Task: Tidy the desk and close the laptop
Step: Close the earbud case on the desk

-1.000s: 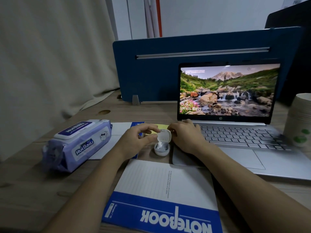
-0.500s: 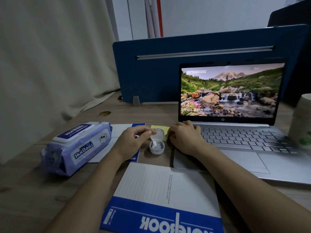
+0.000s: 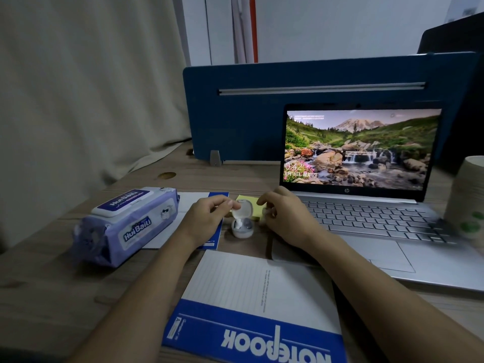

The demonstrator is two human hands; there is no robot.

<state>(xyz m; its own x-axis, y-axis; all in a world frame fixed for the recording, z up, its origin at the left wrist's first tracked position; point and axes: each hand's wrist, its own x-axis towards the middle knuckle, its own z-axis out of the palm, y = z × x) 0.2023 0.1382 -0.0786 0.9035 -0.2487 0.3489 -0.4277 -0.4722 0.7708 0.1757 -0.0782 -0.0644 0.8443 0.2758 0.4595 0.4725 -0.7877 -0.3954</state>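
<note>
1. The left hand (image 3: 207, 218) is pinching the raised lid of the earbud case (image 3: 242, 226) between thumb and forefinger; the case is sitting open on the desk (image 3: 52, 284), between the two hands, just left of the laptop (image 3: 366, 226).
2. One earbud is showing in the case's left well; the right well is looking empty.
3. The right hand (image 3: 285, 218) is hovering just right of the case with fingers curled inward, and something small and pale is showing at its fingertips. It is probably the second earbud, but the picture is too blurred to tell, so its grip cannot be settled.
4. The laptop is standing open with its screen lit, so closing it is yet to be done. Two notebooks, a yellow sticky pad (image 3: 251, 205), a wipes pack (image 3: 128, 226) and a paper cup (image 3: 468, 203) are lying about the desk untidied.
5. Risks from here:
   - If the lid is snapping down before the second earbud is seated, it may pinch or flick the bud onto the desk.
   - The case is light and held only by its lid, so a push may be tipping it and spilling the seated bud.
   - The cup is standing at the laptop's right edge; a careless swing of the right arm toward the screen could be knocking it onto the keyboard.
</note>
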